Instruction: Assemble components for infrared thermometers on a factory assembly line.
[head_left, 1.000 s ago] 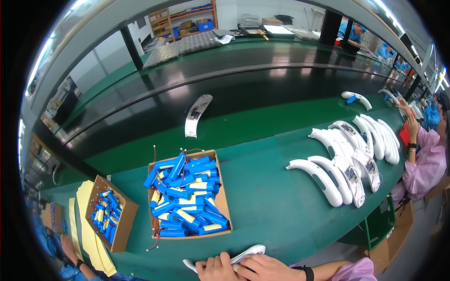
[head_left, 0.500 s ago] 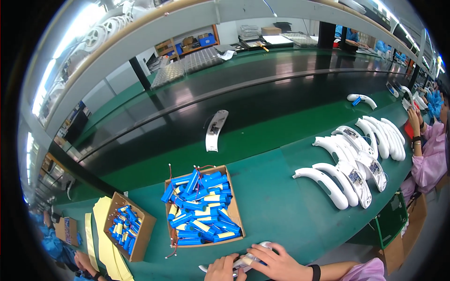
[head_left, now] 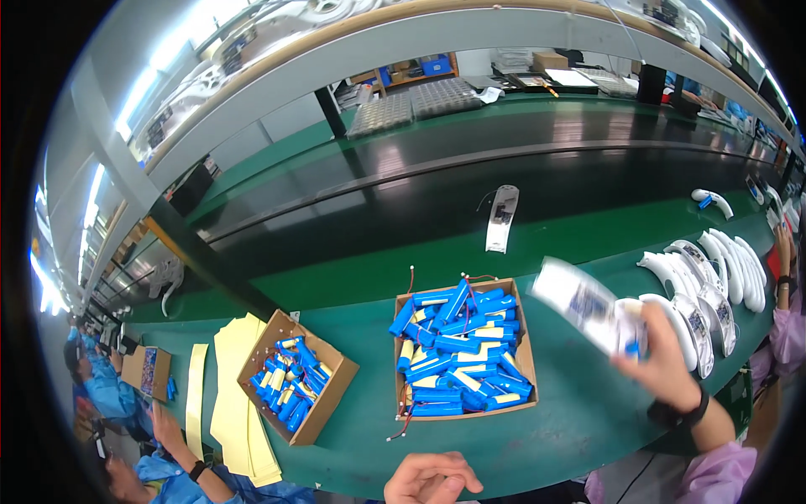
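My right hand (head_left: 663, 361) grips one end of a white curved plastic housing (head_left: 579, 302), raised over the bench and blurred by motion. The housing's inner side shows a dark circuit board, and a bit of blue shows by my fingers. Low at the bench's front edge is my left hand (head_left: 432, 479), its fingers loosely bent with nothing visible in them. Just beyond it stands a cardboard box (head_left: 531, 357) heaped with blue battery packs (head_left: 462, 344) with thin red wires and white plugs.
Left of it sits a smaller carton (head_left: 332, 403) of blue cells, then yellow sheets (head_left: 235, 395). Several white housings (head_left: 714, 294) lie at the right. A single housing (head_left: 502, 218) lies by the dark conveyor (head_left: 378, 202). Co-workers (head_left: 126, 395) sit on both sides.
Both hands were together on a housing at the front edge. My right hand has lifted the housing up and right; my left hand has let go. The view has turned left.
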`<state>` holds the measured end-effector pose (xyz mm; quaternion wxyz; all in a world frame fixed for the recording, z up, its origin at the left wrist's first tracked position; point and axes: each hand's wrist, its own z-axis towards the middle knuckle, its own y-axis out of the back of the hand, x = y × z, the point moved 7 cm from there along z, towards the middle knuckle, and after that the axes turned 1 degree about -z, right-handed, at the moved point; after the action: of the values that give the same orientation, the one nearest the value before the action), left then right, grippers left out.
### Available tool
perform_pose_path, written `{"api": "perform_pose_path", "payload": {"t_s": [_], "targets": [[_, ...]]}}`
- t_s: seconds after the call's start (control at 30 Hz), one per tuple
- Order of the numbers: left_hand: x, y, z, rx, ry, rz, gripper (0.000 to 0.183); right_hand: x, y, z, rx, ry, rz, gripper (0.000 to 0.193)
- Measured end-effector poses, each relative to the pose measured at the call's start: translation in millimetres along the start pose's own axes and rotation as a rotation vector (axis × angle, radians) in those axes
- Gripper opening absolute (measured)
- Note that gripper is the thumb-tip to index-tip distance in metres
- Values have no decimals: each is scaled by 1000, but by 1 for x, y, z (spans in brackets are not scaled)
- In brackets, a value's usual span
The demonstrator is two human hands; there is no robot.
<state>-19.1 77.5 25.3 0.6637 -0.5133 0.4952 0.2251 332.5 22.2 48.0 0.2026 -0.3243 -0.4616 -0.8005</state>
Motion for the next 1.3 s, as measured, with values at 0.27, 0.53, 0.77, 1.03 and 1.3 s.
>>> {"api": "perform_pose_path", "payload": {"t_s": [0.27, 0.53, 0.77, 1.03, 1.3], "targets": [[-12, 16, -4, 39, -51, 16, 13, -155, -32, 149, -99, -437, -239, 58], [-18, 40, -26, 152, -39, 45, 10, -136, -106, 223, -559, 3, -518, 45], [2, 46, -26, 153, 24, 179, 15, -154, -179, 269, -228, -252, -301, 79], [-1, 35, -28, 68, 29, 94, 11, -108, -139, 236, -347, -227, 4, 59], [43, 11, -21, 372, 165, 54, 32, 21, -82, 11, -255, -102, 582, 57]]}}
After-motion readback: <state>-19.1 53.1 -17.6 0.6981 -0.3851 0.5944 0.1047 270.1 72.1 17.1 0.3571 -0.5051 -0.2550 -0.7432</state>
